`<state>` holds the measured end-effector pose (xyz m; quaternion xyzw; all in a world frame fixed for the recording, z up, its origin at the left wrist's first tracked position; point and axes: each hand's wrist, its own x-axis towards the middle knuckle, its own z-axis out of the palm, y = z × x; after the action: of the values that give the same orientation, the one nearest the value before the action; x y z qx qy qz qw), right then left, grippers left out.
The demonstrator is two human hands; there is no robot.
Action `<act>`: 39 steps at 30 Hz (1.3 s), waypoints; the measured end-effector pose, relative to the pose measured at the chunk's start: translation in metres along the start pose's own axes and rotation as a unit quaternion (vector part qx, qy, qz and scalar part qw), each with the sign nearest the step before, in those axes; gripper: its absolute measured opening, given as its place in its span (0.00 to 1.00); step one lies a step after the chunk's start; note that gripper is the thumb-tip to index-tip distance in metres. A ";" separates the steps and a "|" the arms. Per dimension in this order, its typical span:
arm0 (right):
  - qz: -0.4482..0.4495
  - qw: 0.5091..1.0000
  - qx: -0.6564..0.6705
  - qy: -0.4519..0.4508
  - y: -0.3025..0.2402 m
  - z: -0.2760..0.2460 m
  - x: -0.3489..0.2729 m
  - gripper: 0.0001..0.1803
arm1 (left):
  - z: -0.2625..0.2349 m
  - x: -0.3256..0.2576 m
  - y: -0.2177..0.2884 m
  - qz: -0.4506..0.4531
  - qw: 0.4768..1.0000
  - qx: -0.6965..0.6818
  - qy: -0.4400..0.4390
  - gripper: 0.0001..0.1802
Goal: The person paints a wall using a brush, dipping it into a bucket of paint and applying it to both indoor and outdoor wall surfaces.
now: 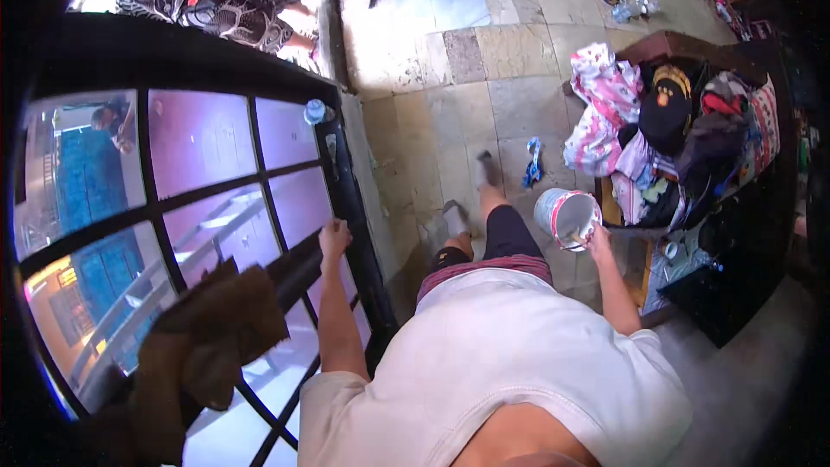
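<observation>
Seen from above, the left hand [335,238] rests flat on a black window frame [350,199] at centre; the right hand [596,244] grips a white bucket [566,216], centre right, above the tiled floor [510,78].

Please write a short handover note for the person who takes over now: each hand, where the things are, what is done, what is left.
Left hand: resting on the black window frame, holding nothing.
Right hand: in the white paint bucket, gripping what looks like a brush handle; the brush end is hidden.
Bucket sits beside the heap of clothes.
Done: cannot tell how much of the frame is painted.
Left: lift the brush out, probably continue on the frame.
</observation>
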<state>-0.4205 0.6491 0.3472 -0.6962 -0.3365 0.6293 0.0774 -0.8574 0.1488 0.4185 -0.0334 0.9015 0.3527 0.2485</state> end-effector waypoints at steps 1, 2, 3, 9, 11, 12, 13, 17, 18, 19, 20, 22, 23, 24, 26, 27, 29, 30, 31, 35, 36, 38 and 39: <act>0.042 0.999 -0.016 0.004 -0.014 0.024 0.005 0.13 | -0.012 0.030 0.016 0.038 0.999 -0.013 0.030 0.11; 0.048 0.999 0.007 -0.006 -0.025 0.049 0.007 0.12 | -0.023 0.057 0.032 0.030 0.997 0.034 0.056 0.10; 0.038 0.999 0.026 -0.017 -0.027 0.051 0.006 0.12 | -0.020 0.070 0.094 0.081 0.997 -0.005 0.015 0.11; 0.088 0.994 0.052 -0.047 -0.094 0.171 0.037 0.12 | 0.013 0.097 0.170 0.076 0.988 -0.124 -0.052 0.08; 0.117 0.986 0.050 -0.104 -0.106 0.190 0.066 0.13 | 0.028 0.091 0.162 0.016 0.988 -0.134 -0.081 0.09; 0.117 0.986 0.044 -0.108 -0.121 0.201 0.072 0.13 | 0.034 0.086 0.151 -0.023 0.987 -0.134 -0.089 0.09; 0.082 0.990 0.047 -0.109 -0.136 0.214 0.074 0.15 | 0.040 0.080 0.133 -0.053 0.991 -0.088 -0.080 0.09; 0.040 0.993 0.054 -0.100 -0.190 0.248 0.088 0.16 | 0.051 0.052 0.042 -0.163 0.981 0.033 -0.102 0.11; 0.025 0.992 0.068 -0.104 -0.202 0.253 0.087 0.15 | 0.046 0.049 -0.004 -0.154 0.971 0.118 -0.142 0.10; 0.023 0.992 0.063 -0.106 -0.217 0.264 0.081 0.15 | 0.044 0.048 -0.044 0.027 0.954 0.237 -0.182 0.10; 0.029 0.993 0.062 -0.099 -0.219 0.272 0.075 0.15 | 0.041 0.044 -0.079 0.204 0.892 0.339 -0.217 0.10; -0.024 0.992 0.023 -0.123 -0.238 0.292 0.093 0.15 | 0.052 0.050 -0.099 0.323 0.888 0.320 -0.069 0.12; -0.026 0.993 0.016 -0.118 -0.237 0.295 0.109 0.15 | 0.057 0.059 -0.093 0.379 0.870 0.314 0.013 0.13; -0.029 0.993 0.008 -0.118 -0.250 0.297 0.117 0.15 | 0.060 0.086 -0.071 0.286 0.909 0.301 -0.042 0.14; -0.079 0.991 -0.043 -0.098 -0.270 0.299 0.115 0.14 | 0.042 0.149 -0.005 -0.060 0.949 0.180 -0.251 0.15; -0.095 0.983 -0.018 -0.157 -0.285 0.324 0.102 0.14 | 0.032 0.157 -0.023 -0.060 0.991 0.082 -0.086 0.25; -0.083 0.991 -0.012 -0.100 -0.302 0.316 0.125 0.14 | 0.035 0.236 0.095 0.048 0.989 0.121 -0.070 0.26; -0.066 0.993 0.001 -0.094 -0.304 0.316 0.138 0.14 | 0.036 0.259 0.143 0.171 0.977 0.120 0.050 0.24; -0.063 0.995 -0.001 -0.083 -0.307 0.311 0.150 0.14 | 0.028 0.283 0.219 0.104 0.990 0.090 -0.013 0.23; -0.024 0.994 -0.039 -0.096 -0.337 0.329 0.167 0.14 | 0.002 0.309 0.332 0.082 0.996 -0.011 0.021 0.13; -0.011 0.993 -0.054 -0.103 -0.347 0.340 0.168 0.15 | -0.002 0.311 0.348 0.073 0.994 -0.077 -0.002 0.10; 0.011 0.994 -0.062 -0.086 -0.369 0.336 0.160 0.16 | -0.016 0.292 0.416 0.099 0.965 -0.227 -0.090 0.07; 0.015 0.993 -0.077 -0.085 -0.374 0.332 0.166 0.16 | -0.026 0.285 0.456 0.102 0.942 -0.297 -0.118 0.07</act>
<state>-0.8704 0.9232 0.3441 -0.6491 -0.3789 0.6595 -0.0145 -1.2244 0.5063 0.5826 0.0284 0.7187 0.6292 0.2946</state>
